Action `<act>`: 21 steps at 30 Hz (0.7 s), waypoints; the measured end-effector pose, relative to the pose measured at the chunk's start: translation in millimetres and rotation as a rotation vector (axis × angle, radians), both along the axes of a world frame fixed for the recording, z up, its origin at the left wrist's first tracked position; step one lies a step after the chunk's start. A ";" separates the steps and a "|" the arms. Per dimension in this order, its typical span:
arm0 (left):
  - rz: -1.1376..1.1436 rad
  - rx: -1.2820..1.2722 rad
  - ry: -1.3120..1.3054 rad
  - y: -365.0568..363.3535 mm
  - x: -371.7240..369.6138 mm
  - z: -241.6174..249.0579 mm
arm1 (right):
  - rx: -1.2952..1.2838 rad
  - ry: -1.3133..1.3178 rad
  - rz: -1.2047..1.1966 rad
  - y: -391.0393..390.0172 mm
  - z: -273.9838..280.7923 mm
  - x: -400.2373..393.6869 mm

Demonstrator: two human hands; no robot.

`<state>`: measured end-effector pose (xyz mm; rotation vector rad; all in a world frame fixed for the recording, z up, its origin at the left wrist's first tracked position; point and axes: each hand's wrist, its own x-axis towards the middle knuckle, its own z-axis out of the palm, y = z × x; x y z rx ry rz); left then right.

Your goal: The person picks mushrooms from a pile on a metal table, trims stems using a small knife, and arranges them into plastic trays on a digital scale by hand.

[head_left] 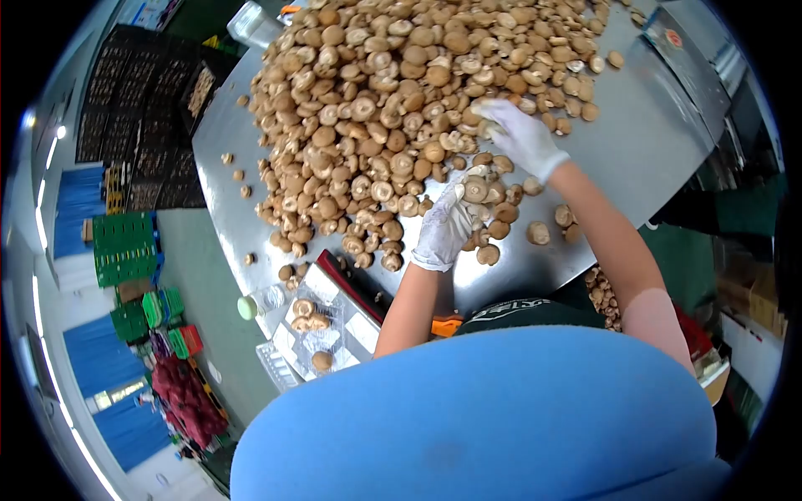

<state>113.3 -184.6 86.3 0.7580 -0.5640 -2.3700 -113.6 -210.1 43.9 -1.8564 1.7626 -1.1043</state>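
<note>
Checked the head view. Landmark was the steel table (pixel 660 150); everything else placed off it.

Biggest item: mushroom pile (pixel 393 100), heaped over most of the table's far half, with loose strays scattered off the pile's near edge.

Off the table's near-left edge sat what looked like a scale (pixel 342 309) carrying a clear tray (pixel 313 321) with a few mushrooms in it. Fisheye distortion was heavy there, so I wouldn't swear it was a scale.

On the floor well left of the table: green crates (pixel 125 246) and dark stacked trays (pixel 150 92).

Left hand (pixel 447 225), white glove, hovered over the table's near side, fingers curled around a small clutch of mushrooms (pixel 478 194), caps showing above the glove. Held, not loose.

Right hand (pixel 522 138), also gloved, reached further in over the table to the pile's near-right edge, fingers narrowed and pinching at one cap (pixel 489 127). Couldn't tell if it was actually lifted or just touched.

Risks as I judged them:
- Left hand looked full; one more cap pushed in could tip one out onto the table or over its near edge.
- Pulling from the pile's slope could start caps rolling toward the table's right edge.
- Strays near the table's left rim could get knocked to the floor by a forearm.
</note>
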 end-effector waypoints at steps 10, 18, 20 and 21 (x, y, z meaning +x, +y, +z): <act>0.126 0.119 0.119 20.1 43.2 -16.1 | 0.431 0.506 -0.090 -59.7 -1.7 28.8; 0.039 -0.111 0.012 36.2 63.0 -37.4 | 0.546 -0.511 0.089 30.4 20.2 8.1; 0.039 -0.100 -0.159 49.4 62.8 -36.2 | 0.632 -0.951 0.188 58.6 22.6 8.3; 0.029 -0.100 -0.154 53.7 64.4 -41.3 | 0.642 -1.182 0.233 69.4 22.2 11.7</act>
